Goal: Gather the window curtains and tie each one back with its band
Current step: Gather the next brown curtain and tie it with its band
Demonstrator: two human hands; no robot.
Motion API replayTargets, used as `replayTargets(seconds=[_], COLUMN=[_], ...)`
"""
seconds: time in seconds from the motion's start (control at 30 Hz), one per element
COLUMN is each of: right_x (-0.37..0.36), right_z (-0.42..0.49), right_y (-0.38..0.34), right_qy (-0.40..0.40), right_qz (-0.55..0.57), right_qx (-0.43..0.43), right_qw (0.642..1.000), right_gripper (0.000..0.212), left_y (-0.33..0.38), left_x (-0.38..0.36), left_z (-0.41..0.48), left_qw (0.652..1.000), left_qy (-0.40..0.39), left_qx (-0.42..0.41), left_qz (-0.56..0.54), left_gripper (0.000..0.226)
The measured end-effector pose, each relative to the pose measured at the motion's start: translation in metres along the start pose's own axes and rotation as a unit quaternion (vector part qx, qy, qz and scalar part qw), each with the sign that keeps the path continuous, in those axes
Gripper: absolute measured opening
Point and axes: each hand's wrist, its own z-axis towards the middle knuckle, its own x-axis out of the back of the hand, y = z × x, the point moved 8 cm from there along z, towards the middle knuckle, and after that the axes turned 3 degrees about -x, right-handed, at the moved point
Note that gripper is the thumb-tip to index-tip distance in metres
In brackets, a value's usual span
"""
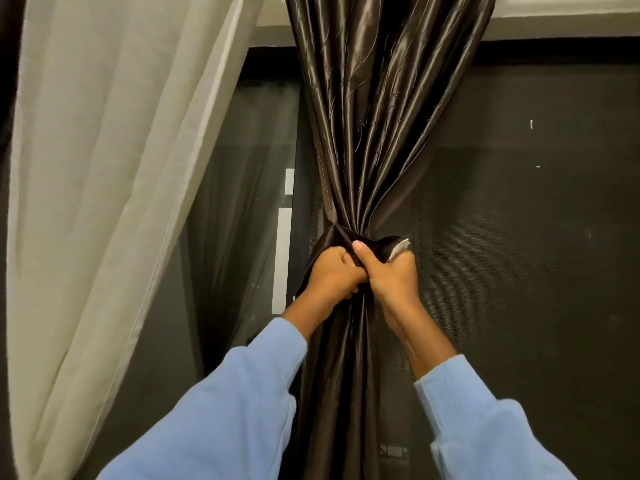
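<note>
Dark window mesh (519, 220) fills the background, with a pale wall strip above it. Against it hangs the brown satin curtain (374, 116), already bunched into a narrow waist at mid-height. Its matching band (381, 247) is wrapped round that waist, with one end showing a pale lining at the right. The left grip (330, 273) is curled tight round the band and the bunched cloth. The right grip (393, 277) touches it and pinches the band's loose end, thumb up across the fabric. I judge the gathering of this curtain done and the fastening only under way, since no knot or hook shows. The cream sheer curtain (104, 174) hangs at the left with no band in sight, so it looks left to do
</note>
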Motion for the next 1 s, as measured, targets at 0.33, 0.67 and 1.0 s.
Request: replayTargets(seconds=[0.33, 0.67, 1.0], right_x=[0.0, -0.019, -0.008], right_z=[-0.007, -0.018, -0.028], right_y=[-0.007, -0.008, -0.003], right_qy=[0.015, -0.114, -0.031], right_qz=[-0.007, 0.152, 0.241], right_qx=[0.049, -0.064, -0.08], right_qw=[0.999, 0.98, 0.967], right_gripper=[0.039, 0.049, 0.027], left_y=[-0.044, -0.019, -0.01], left_x=[0.032, 0.011, 0.004], left_z=[0.007, 0.031, 0.034], left_qw=[0.945, 0.954, 0.96], left_qy=[0.044, 0.061, -0.013], left_qx=[0.058, 0.131, 0.064], left_qz=[-0.318, -0.263, -0.272], left_gripper=[0.054, 0.026, 0.022])
